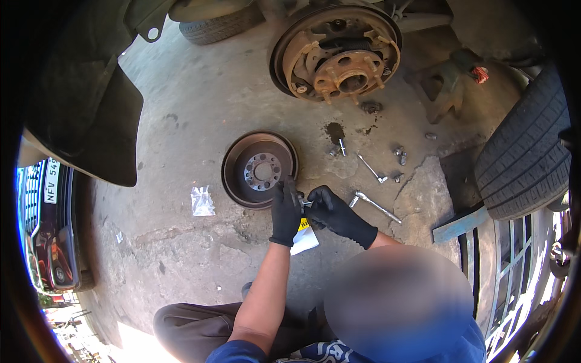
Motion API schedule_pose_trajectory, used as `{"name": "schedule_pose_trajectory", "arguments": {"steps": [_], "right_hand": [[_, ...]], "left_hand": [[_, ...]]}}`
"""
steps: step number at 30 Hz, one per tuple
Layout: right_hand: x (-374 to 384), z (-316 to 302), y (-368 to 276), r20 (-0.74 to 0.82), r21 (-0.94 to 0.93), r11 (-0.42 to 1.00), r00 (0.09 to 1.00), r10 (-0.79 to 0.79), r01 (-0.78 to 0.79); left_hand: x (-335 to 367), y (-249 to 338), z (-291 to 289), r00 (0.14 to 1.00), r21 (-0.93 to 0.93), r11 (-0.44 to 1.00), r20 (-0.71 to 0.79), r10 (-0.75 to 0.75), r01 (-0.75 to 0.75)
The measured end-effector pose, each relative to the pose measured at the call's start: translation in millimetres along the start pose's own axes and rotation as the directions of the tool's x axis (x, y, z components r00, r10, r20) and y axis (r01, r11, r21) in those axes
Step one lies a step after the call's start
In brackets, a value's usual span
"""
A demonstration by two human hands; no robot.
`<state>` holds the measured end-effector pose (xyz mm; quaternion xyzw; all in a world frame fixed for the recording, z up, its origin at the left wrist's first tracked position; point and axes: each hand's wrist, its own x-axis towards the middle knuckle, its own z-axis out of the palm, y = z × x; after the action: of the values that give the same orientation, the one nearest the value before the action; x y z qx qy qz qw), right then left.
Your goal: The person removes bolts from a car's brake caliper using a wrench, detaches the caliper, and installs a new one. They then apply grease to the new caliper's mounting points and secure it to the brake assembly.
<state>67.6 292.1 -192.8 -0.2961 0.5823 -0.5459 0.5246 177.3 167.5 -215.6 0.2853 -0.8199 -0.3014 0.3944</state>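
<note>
Both of my hands wear black gloves and meet just in front of the brown, rusty brake drum [233,175], which lies on the concrete. My left hand [284,212] is upright and closed around a small shiny piece [305,202], too small to name. From the other side, my right hand [339,216] pinches at the same piece with thumb and fingertips. A white and yellow packet [304,240] shows just below the hands; whether it is held I cannot tell. Beyond them hangs the rusty wheel hub [348,75] with its brake shoes and backing plate.
A ratchet wrench [378,207], a thinner wrench [370,167] and small metal parts [400,155] lie to the right. Left of the drum is a clear plastic bag [203,201]. A tyre [526,151] stands at the right; a dark car [57,230] is at far left.
</note>
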Motion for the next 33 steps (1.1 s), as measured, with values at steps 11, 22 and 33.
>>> {"name": "schedule_pose_trajectory", "arguments": {"steps": [11, 22, 33], "right_hand": [[1, 6, 8, -0.089, -0.124, 0.991, 0.994, -0.064, 0.053], [12, 3, 18, -0.024, 0.005, 0.998, 0.998, 0.056, -0.056], [14, 2, 7, 0.05, 0.137, 0.977, 0.986, 0.158, -0.164]], "left_hand": [[3, 8, -6, 0.891, -0.326, 0.831, 0.21, -0.402, 0.451], [8, 13, -10, 0.922, -0.262, 0.895, 0.239, -0.303, 0.362], [9, 7, -11, 0.869, -0.331, 0.811, 0.299, -0.395, 0.483]]}}
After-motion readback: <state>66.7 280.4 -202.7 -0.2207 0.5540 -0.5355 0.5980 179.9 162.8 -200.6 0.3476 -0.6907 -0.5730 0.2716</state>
